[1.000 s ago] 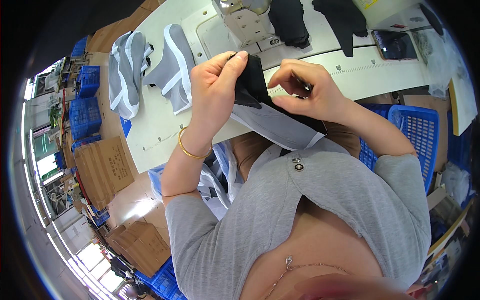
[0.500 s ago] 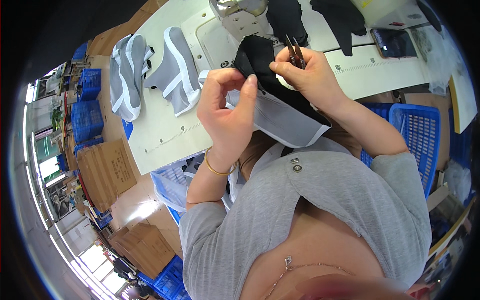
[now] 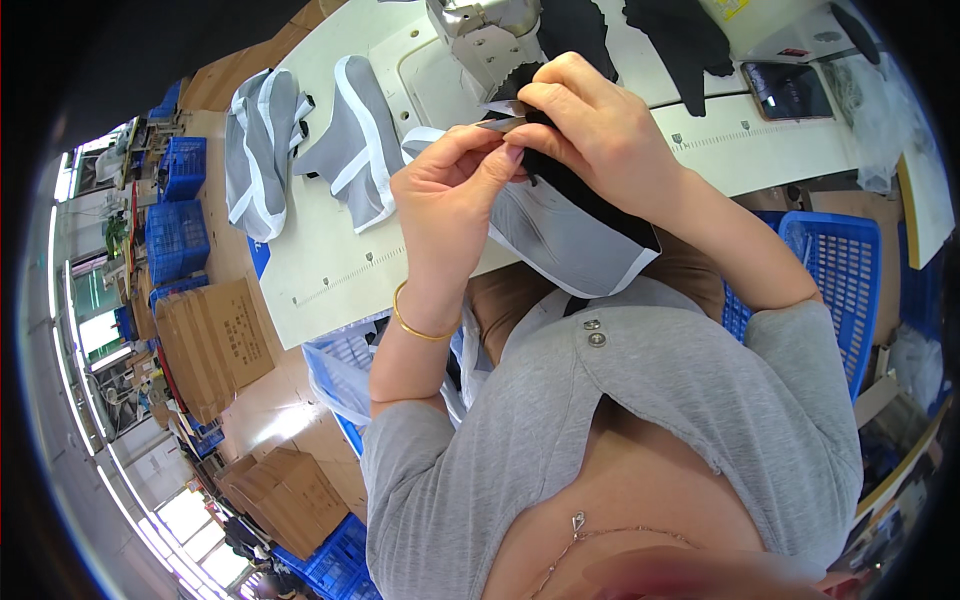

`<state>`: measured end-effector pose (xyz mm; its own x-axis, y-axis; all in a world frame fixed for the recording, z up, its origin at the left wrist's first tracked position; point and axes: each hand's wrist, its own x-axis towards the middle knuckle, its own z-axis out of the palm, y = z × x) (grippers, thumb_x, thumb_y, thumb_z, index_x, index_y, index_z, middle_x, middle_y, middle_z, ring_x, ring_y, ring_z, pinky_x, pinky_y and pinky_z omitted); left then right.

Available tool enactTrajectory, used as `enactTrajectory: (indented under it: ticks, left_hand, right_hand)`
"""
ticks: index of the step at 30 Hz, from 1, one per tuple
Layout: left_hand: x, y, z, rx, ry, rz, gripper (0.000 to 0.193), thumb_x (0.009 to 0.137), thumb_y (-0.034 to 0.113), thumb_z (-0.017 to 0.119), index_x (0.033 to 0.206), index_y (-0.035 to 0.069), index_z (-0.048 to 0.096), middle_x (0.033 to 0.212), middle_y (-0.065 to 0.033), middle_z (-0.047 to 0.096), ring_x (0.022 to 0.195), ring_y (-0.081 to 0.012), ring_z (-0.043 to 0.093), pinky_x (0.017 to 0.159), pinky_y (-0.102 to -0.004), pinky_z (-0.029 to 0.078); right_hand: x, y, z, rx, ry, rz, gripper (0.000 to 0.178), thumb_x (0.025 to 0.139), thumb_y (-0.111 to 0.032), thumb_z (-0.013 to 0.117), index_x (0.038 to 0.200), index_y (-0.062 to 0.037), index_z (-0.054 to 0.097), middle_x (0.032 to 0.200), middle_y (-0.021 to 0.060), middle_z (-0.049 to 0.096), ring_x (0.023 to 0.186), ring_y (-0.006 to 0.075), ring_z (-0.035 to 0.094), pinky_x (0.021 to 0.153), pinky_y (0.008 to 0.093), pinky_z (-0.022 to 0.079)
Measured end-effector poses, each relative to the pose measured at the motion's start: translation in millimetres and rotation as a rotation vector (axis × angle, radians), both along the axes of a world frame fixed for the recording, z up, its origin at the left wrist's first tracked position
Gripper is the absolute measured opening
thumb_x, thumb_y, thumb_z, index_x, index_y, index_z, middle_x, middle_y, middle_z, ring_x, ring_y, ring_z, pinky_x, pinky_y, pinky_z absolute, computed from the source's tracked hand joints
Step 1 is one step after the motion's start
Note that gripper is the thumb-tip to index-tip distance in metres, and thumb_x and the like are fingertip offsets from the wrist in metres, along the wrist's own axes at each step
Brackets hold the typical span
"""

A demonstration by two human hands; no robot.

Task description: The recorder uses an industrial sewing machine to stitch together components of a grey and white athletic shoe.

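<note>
Both hands (image 3: 618,135), fingers bunched, pinch grey-black cloth (image 3: 560,240) (snips (image 3: 501,125) probably in the right).

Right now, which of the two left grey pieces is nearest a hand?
The right grey piece, nearest the left hand; the left grey piece lies farther away.

Left hand (image 3: 445,200) and right hand (image 3: 615,135) together at grey-and-black fabric (image 3: 575,240), metal snips (image 3: 502,124) between them, sewing machine (image 3: 492,45) just beyond.

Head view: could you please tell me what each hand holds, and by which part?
The left hand appears to pinch the grey-and-black fabric by its black part; the right hand holds a pointed metal tool, its gripped end hidden.
</note>
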<state>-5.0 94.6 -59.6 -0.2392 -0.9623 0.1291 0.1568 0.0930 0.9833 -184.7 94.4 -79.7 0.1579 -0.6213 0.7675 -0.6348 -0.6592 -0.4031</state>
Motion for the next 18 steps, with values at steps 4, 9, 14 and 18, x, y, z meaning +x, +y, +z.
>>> enactTrajectory:
  ticks: [4, 9, 14, 18]
  left_hand:
    - [0.3, 0.8, 0.7, 0.002, 0.031, 0.046, 0.015, 0.089, -0.001, 0.067, 0.103, -0.005, 0.064, 0.091, -0.0100, 0.068, 0.078, -0.0151, 0.067, 0.072, -0.0294, 0.059]
    - [0.3, 3.1, -4.9, 0.047, 0.201, 0.162, 0.014, 0.090, -0.001, 0.066, 0.103, -0.003, 0.062, 0.090, -0.0099, 0.067, 0.079, -0.0164, 0.067, 0.073, -0.0315, 0.060]
    - [-5.5, 8.3, -7.5, 0.077, 0.247, 0.139, 0.013, 0.091, -0.002, 0.065, 0.104, -0.002, 0.061, 0.093, -0.0105, 0.067, 0.079, -0.0162, 0.067, 0.074, -0.0310, 0.059]
    - [-10.6, 12.0, -6.0, 0.081, 0.276, 0.121, 0.014, 0.091, -0.002, 0.065, 0.104, -0.002, 0.061, 0.093, -0.0105, 0.067, 0.080, -0.0157, 0.066, 0.074, -0.0306, 0.059]
  right_hand:
    - [-4.2, 1.1, 4.1, 0.073, -0.136, 0.021, 0.024, 0.087, -0.023, 0.071, 0.090, -0.0020, 0.062, 0.082, 0.0087, 0.055, 0.069, 0.0264, 0.059, 0.059, 0.0347, 0.048]
    - [-12.5, 25.2, 2.4, 0.202, -0.146, 0.120, 0.026, 0.088, -0.023, 0.070, 0.093, 0.0010, 0.063, 0.085, 0.0109, 0.057, 0.074, 0.0275, 0.059, 0.063, 0.0348, 0.048]
    - [-5.9, 32.2, -10.3, 0.311, -0.221, 0.174, 0.029, 0.089, -0.024, 0.069, 0.095, 0.0032, 0.063, 0.087, 0.0109, 0.057, 0.073, 0.0261, 0.060, 0.063, 0.0335, 0.049]
    - [-2.3, 33.5, -10.2, 0.263, -0.240, 0.156, 0.028, 0.089, -0.023, 0.070, 0.095, 0.0036, 0.063, 0.087, 0.0108, 0.057, 0.073, 0.0257, 0.060, 0.062, 0.0329, 0.049]
